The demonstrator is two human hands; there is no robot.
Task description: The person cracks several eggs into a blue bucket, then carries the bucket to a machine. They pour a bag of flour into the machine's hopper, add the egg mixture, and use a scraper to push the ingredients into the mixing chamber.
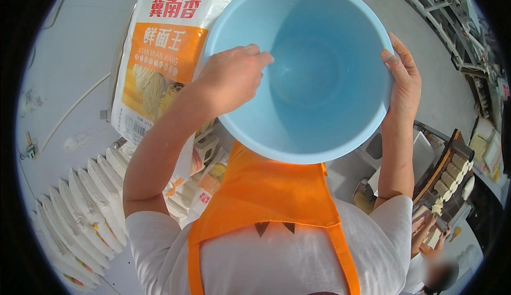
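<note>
A large light blue plastic basin (330, 135) is in front of my chest, its open mouth toward me. The inside looks bare, with faint pale smears around the bottom and a shadow across it. My right hand (403, 79) grips the basin's right rim, thumb over the edge and fingers behind. Over the left rim reaches my left hand (237, 76), its fingers curled closed just inside the basin. Whatever it holds, if anything, is hidden. Beside the basin on the left is a big white and orange flour sack (159, 55) with noodles pictured on it.
Several white sacks (80, 220) stand in a row at the lower left. My orange apron (271, 194) hangs just under the basin. At right, another person (426, 236) handles things by a dark board with several pale dough rolls (451, 177). Metal racks (436, 7) line the far right.
</note>
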